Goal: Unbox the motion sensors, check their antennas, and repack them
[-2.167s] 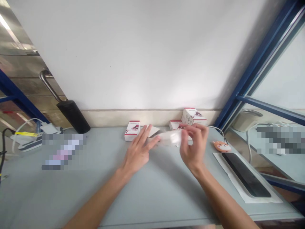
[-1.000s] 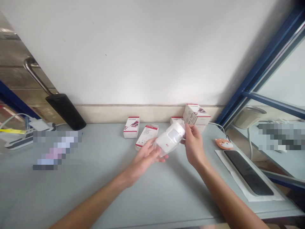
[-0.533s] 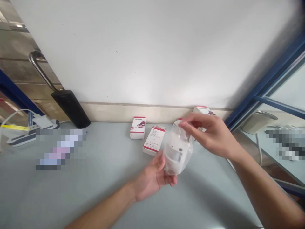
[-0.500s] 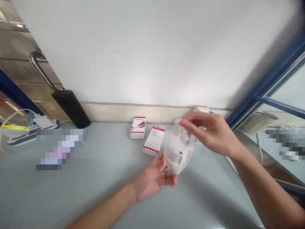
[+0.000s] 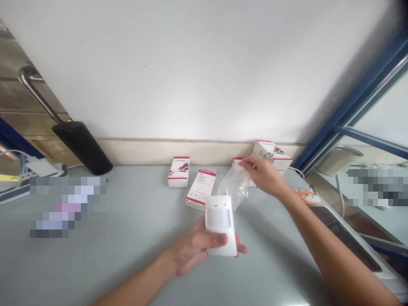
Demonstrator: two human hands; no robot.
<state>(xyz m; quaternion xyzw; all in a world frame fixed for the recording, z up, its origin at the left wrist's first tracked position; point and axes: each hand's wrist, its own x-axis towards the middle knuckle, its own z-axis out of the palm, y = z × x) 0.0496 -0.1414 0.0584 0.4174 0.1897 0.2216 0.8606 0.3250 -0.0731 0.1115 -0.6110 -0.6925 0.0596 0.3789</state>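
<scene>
A white motion sensor [image 5: 218, 219] with a translucent window and a short metal stub on top is gripped in my left hand [image 5: 197, 246], thumb across its front and fingers behind. Just above and to its right, my right hand [image 5: 264, 174] pinches the upper edge of a clear plastic bag [image 5: 234, 185], which hangs down behind the sensor's top. Behind my left hand lies a white and red box [image 5: 201, 187], and a similar small box [image 5: 179, 172] stands to its left. Another red-edged box is partly hidden behind the bag.
More white and red boxes [image 5: 274, 155] stand against the wall at the back right. A device with a dark screen [image 5: 346, 238] lies under my right forearm. At left are a black cylinder [image 5: 82, 146], a pixelated object [image 5: 70, 206] and a white power strip [image 5: 15, 189].
The motion sensor was inside the plastic bag and is now out of it, in my left hand. My right hand has drawn the bag up and away, and the view has shifted slightly.
</scene>
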